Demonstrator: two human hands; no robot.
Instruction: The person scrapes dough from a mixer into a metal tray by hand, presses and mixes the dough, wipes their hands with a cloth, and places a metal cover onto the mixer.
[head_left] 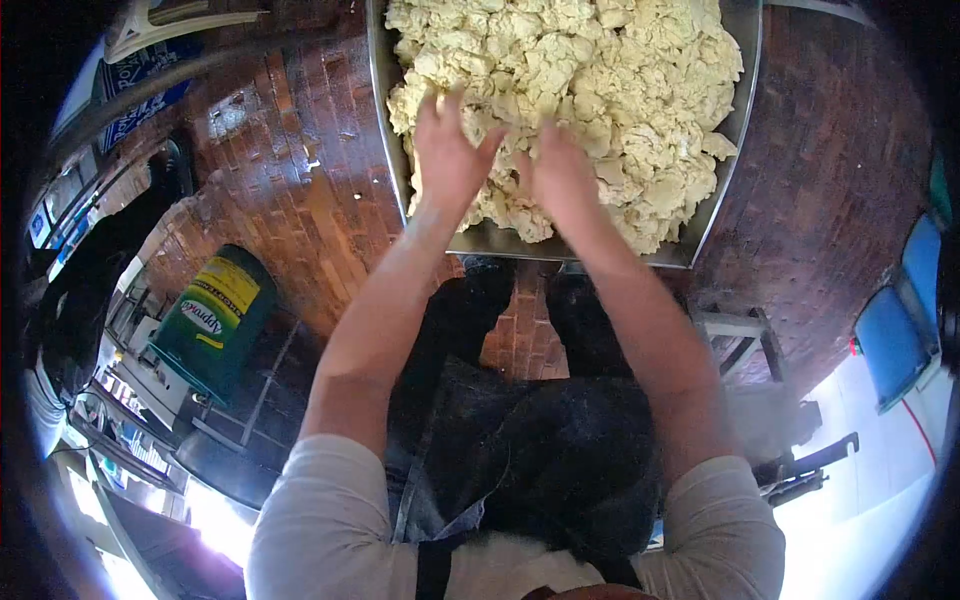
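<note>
A large metal tub in front of me holds a heap of pale yellow, lumpy dough. Over its near left part, my left hand has its thumb and fingers apart, the fingertips at the dough. Close by on the right, my right hand reaches into the same heap, its thumb and forefinger apart and its other fingers partly hidden and slightly blurred. Between the two hands lie torn clumps of dough, and I see no piece gripped in either.
The tub stands on a red brick floor with small scraps of dough to its left. A green container with a yellow label is at left. Blue plastic objects stand at right, near a metal frame.
</note>
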